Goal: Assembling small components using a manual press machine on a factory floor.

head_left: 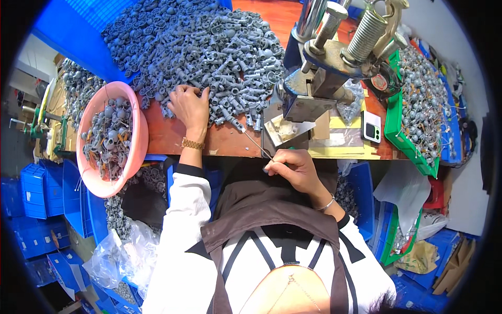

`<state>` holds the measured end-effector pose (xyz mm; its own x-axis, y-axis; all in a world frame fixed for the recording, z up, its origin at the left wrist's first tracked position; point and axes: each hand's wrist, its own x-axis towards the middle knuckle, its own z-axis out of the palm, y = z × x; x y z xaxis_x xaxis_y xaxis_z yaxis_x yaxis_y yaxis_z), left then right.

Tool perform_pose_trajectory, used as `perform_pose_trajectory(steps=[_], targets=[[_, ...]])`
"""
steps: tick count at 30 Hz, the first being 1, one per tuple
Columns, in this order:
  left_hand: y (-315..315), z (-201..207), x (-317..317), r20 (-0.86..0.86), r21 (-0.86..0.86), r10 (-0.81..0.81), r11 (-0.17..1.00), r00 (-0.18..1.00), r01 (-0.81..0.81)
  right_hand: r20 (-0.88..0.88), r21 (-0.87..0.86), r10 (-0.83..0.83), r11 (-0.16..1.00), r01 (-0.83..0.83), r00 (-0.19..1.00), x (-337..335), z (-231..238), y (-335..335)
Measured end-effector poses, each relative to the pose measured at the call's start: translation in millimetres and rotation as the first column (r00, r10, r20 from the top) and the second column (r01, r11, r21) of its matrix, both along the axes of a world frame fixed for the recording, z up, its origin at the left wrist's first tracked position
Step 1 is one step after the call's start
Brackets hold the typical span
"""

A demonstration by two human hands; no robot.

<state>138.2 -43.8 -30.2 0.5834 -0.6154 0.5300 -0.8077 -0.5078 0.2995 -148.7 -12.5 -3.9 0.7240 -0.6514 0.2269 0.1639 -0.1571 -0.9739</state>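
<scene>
A large heap of grey plastic fittings, socket-like with round heads, lies on the red-brown tabletop. My left hand, with a gold watch band at the wrist, rests at the heap's near edge. Its fingers curl down among the fittings; the fingertips are hidden. Nearer to me, my right hand pinches a thin metal rod between thumb and fingers. The rod slants up and left from my hand to a single grey fitting at the heap's edge, its tip meeting that piece.
To the right of the heap stands a metal press with a spring and bolts. A white device lies beside it. At the left, a pink basin holds grey assemblies; a green tray of similar pieces is at the right. Blue crates sit below.
</scene>
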Motion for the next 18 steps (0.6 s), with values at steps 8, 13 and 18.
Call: perform_pose_trajectory(steps=[8, 13, 18], targets=[[7.8, -11.8, 7.3, 0.029, -0.108, -0.086, 0.990, 0.996, 0.089, -0.011, 0.009, -0.014, 1.000, 0.014, 1.000, -0.4, 2.8, 1.2], [17.2, -11.9, 8.8, -0.017, -0.128, -0.205, 0.971, 0.979, 0.201, -0.006, 0.000, -0.005, 1.000, 0.005, 1.000, 0.5, 3.5, 0.8], [24.2, -3.5, 2.7, -0.010, -0.152, -0.269, 0.952, 0.963, 0.265, -0.012, -0.018, -0.013, 1.000, 0.013, 1.000, 0.1, 3.0, 0.9]])
